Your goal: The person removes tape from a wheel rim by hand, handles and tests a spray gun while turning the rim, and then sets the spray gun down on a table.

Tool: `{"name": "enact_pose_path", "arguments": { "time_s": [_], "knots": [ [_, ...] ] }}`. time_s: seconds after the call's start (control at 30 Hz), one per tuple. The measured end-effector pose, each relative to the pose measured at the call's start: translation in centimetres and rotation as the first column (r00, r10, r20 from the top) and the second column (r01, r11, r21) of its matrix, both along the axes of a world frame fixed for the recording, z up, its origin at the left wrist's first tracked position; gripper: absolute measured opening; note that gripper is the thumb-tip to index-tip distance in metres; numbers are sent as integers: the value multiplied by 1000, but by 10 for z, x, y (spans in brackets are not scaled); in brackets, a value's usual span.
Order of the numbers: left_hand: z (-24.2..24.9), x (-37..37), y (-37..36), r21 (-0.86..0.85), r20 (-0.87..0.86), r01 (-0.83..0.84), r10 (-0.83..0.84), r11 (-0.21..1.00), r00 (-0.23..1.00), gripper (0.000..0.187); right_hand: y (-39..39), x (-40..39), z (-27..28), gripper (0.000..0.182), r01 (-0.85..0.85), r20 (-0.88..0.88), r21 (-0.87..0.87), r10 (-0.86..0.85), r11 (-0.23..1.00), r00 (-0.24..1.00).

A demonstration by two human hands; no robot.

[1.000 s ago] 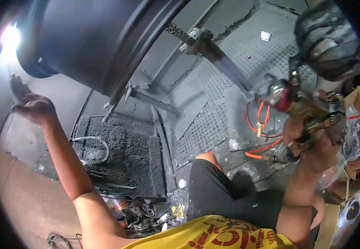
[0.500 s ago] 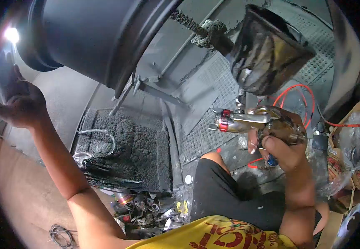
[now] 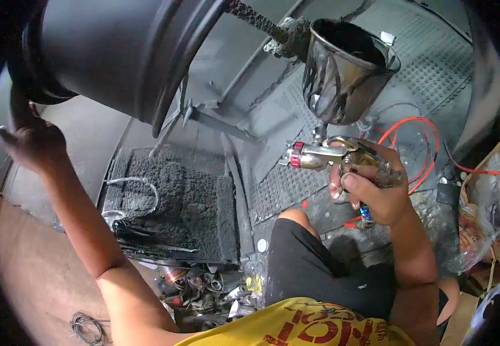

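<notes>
A large dark grey wheel rim [image 3: 111, 52] hangs at the upper left on a crusted rod. My left hand [image 3: 33, 135] is at its lower left edge, thumb spread, its fingertips partly hidden against the rim's shadowed side. On the right, my right hand [image 3: 377, 181] is wrapped round the handle of a metal spray gun [image 3: 325, 155]. The gun's red-ringed nozzle points left, below and to the right of the rim. Above the gun body sits its paint-streaked metal cup [image 3: 348, 75], open at the top with dark contents.
A crusted dark filter pad [image 3: 172, 207] lies below the rim. Used cans and scraps [image 3: 203, 288] are heaped near my legs. An orange-red hose [image 3: 434, 144] loops over the floor on the right, beside plastic bags [image 3: 486, 202] and cardboard. A metal stand [image 3: 221, 127] is behind the rim.
My right hand and the spray gun have moved left, and the cup now stands more upright. The rim appears shifted left and slightly up. A bright light at the far left is no longer visible.
</notes>
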State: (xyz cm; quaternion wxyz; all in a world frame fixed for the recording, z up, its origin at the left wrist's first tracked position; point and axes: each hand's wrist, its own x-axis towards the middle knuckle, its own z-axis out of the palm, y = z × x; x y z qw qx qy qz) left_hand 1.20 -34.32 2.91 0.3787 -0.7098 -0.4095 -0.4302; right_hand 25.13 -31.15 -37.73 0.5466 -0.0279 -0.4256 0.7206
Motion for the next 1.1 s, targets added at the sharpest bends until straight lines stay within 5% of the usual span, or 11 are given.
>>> {"name": "enact_pose_path", "arguments": {
  "time_s": [0.13,0.3,0.37,0.43,0.53,0.57,0.7,0.87,0.93,1.0,1.1],
  "knots": [
    [4,-1,8,-57,12,411,-411,910,912,76,6,-10,-2,40,-1,-11,3,1,1000,1000],
    [48,-174,22,52,-77,-332,336,942,939,49,12,-22,-11,40,34,-15,-3,-34,999,999],
    [10,-148,38,-66,263,-19,36,998,964,41,14,-25,-13,43,119,23,91,-122,989,992],
    [1,-137,29,97,-2,-272,274,957,962,38,14,-23,-15,40,78,19,23,-78,997,997],
    [-4,-45,5,6,390,28,-28,1000,920,59,16,-29,-17,39,174,48,21,-175,985,983],
    [-11,-22,0,-19,372,277,-251,961,894,70,15,-32,-18,39,168,50,17,-168,986,984],
    [-28,2,1,90,-12,341,-341,936,940,89,19,-48,-27,40,359,43,81,-363,930,931],
    [46,-179,22,-7,264,186,-177,983,948,51,13,-49,-21,47,229,-54,14,-228,973,972],
    [30,-190,31,128,-201,-270,292,954,935,46,12,-39,-25,48,123,14,53,-124,991,992],
    [0,-161,30,489,-414,-498,693,716,590,51,11,-39,-24,46,63,-51,17,-62,998,997],
    [7,-93,16,224,-23,-344,358,912,934,58,14,-39,-22,43,50,-116,-5,-50,999,992]
  ]
}}
